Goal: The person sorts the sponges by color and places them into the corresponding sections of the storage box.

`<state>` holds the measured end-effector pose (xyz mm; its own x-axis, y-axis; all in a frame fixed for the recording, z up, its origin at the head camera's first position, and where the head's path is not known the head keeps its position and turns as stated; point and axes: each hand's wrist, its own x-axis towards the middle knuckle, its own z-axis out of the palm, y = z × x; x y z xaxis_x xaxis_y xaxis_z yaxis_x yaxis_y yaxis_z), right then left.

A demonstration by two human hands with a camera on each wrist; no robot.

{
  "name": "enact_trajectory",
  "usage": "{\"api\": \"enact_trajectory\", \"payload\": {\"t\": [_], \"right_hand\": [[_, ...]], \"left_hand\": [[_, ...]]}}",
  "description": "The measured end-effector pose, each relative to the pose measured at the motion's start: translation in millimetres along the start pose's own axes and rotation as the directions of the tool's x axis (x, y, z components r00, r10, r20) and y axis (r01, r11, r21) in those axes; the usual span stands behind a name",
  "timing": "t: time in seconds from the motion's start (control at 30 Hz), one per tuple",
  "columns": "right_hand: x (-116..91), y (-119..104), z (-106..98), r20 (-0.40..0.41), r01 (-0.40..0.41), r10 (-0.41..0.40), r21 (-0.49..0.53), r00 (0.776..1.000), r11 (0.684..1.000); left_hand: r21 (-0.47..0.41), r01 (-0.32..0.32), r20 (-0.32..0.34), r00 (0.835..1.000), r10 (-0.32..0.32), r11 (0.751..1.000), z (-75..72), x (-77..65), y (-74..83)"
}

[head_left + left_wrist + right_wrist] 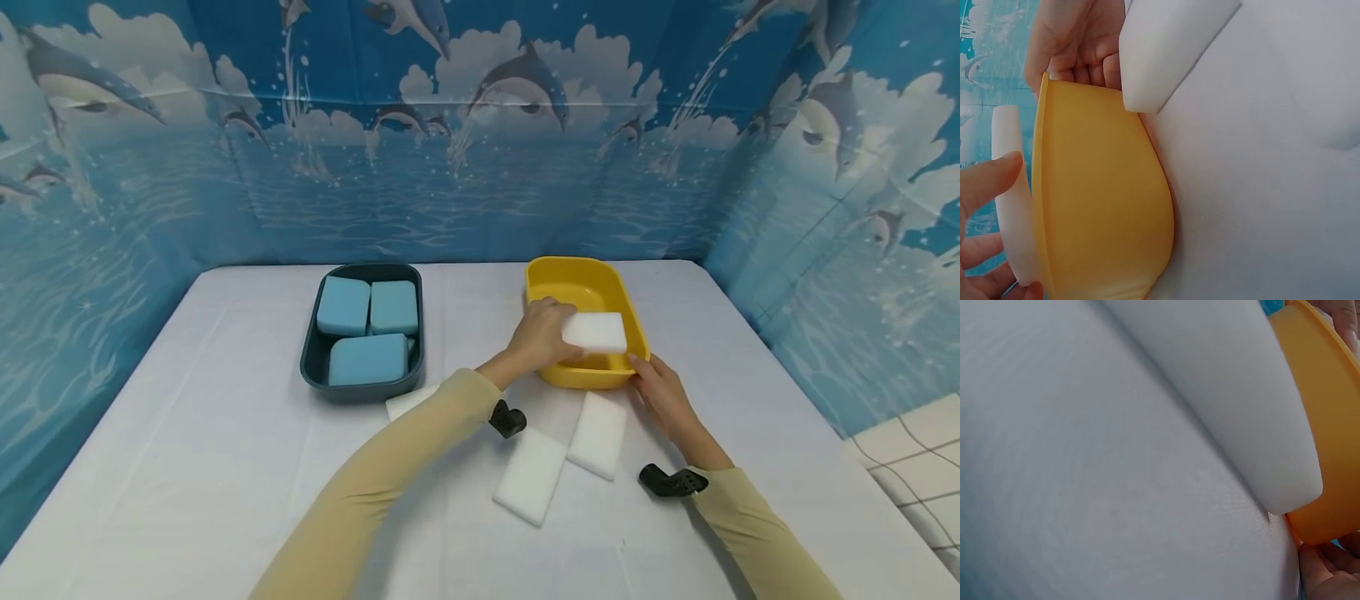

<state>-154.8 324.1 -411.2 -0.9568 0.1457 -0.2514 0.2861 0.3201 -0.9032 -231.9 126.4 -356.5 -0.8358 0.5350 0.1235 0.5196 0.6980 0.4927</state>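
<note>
My left hand (546,332) pinches a white sponge block (596,332) between thumb and fingers, just above the yellow tub (542,273). In the left wrist view the thumb lies on one face of the block and the fingertips on its other side, close to the tub's rim. At the tub's near right corner, my right hand (663,398) grips the rim, with curled fingers seen against the wall in the left wrist view. Two more white sponge blocks, one nearer (531,477) and one by the tub (598,435), lie flat on the table.
A dark teal tub (307,367) at the left holds several light blue sponge blocks (368,360). Another white block (407,403) lies partly hidden behind my left forearm. The white-covered table (187,467) meets a dolphin-print curtain (480,200) at its back.
</note>
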Motion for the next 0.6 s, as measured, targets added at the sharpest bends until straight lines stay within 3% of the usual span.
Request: {"api": "enact_trajectory", "payload": {"t": [0.33, 0.6], "right_hand": [[1, 2, 3, 0.005, 0.001, -0.001, 0.014, 1.000, 1.000], [1, 3, 1, -0.016, 0.000, 0.000, 0.007, 1.000, 1.000]], "left_hand": [[0.030, 0.061, -0.002, 0.998, -0.061, 0.998, 6.1, 3.4, 8.1], [0.019, 0.056, -0.007, 0.998, -0.056, 0.998, 11.8, 7.5, 9.5]]}}
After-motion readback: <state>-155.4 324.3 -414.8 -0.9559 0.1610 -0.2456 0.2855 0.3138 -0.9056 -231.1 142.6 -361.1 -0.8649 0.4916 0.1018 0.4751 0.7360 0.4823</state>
